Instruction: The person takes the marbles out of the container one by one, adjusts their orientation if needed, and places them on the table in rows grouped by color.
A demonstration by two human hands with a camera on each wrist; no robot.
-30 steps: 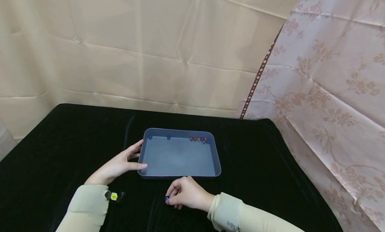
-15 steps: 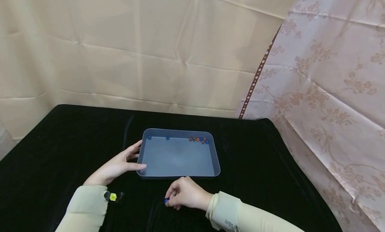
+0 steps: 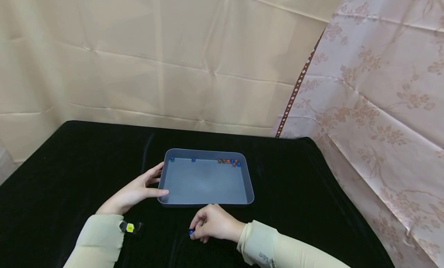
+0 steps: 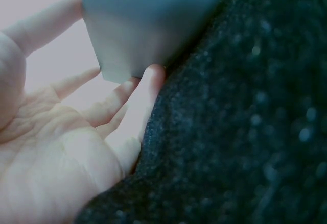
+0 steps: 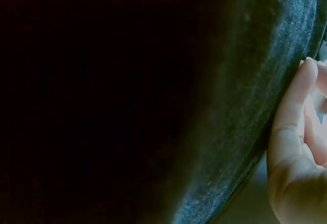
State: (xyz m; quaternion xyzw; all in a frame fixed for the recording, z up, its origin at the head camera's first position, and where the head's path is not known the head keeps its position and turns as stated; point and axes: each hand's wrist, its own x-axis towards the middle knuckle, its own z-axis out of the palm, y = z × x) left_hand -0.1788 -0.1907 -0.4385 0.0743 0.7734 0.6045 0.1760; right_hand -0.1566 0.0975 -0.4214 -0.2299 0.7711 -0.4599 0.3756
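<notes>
In the head view my left hand (image 3: 138,191) holds the left side of a shallow grey-blue tray (image 3: 208,201), the thumb over its rim and the fingers along the outer wall. The left wrist view shows fingertips against the tray's wall (image 4: 138,30). In front of the tray, my right hand (image 3: 216,223) pinches a blue marble (image 3: 191,232) between thumb and fingers, low over the black cloth. That marble does not show in the right wrist view, where the hand (image 5: 296,137) sits at the right edge. Inside the tray, blue marbles (image 3: 193,160) and a cluster of orange-brown and blue marbles (image 3: 228,161) lie along the far wall.
A black cloth (image 3: 295,206) covers the table. Behind it hangs a beige curtain (image 3: 180,67), and a pink floral curtain (image 3: 381,106) hangs at the right. A dark band with a yellow tag (image 3: 130,227) is at the left cuff.
My right hand has lowered slightly toward the front with the blue marble, still pinching it. The left hand has stayed on the tray, and the view has shifted a little.
</notes>
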